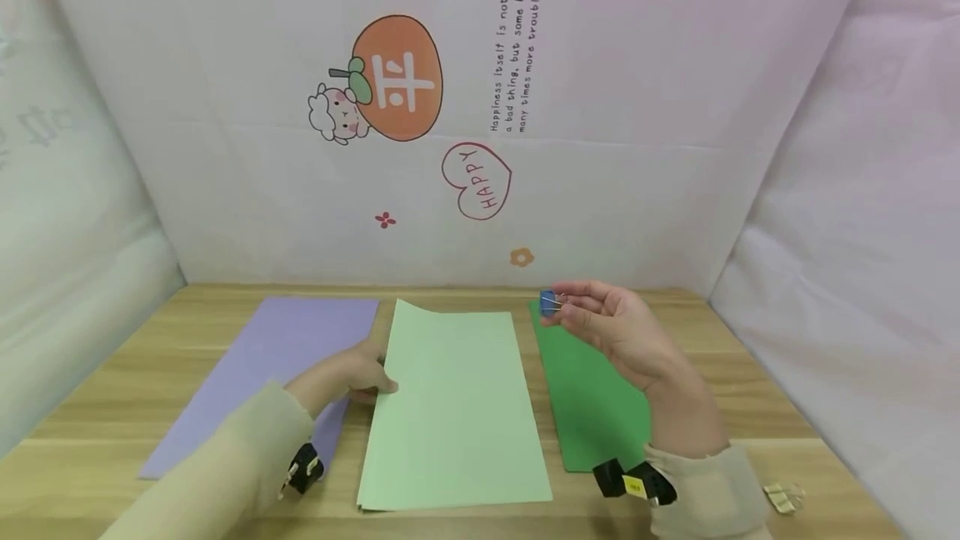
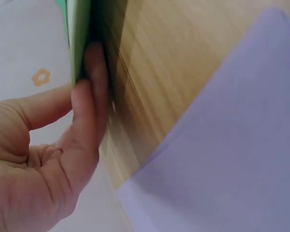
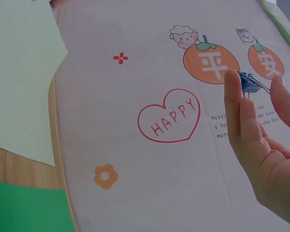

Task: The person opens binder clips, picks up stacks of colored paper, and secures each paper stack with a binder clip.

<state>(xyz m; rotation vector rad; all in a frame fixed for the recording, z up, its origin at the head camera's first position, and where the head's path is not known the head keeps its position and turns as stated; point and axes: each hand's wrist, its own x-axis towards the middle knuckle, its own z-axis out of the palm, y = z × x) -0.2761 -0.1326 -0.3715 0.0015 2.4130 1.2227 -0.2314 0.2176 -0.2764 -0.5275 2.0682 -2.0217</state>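
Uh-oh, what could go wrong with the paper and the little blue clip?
The light green paper might bend or slide, because the left hand holds it only by its left edge. The blue clip could slip and fall, since the right hand pinches it up in the air.

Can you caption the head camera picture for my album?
Left hand pinches pale green rectangular paper while the right hand holds a blue metal-handled binder clip.
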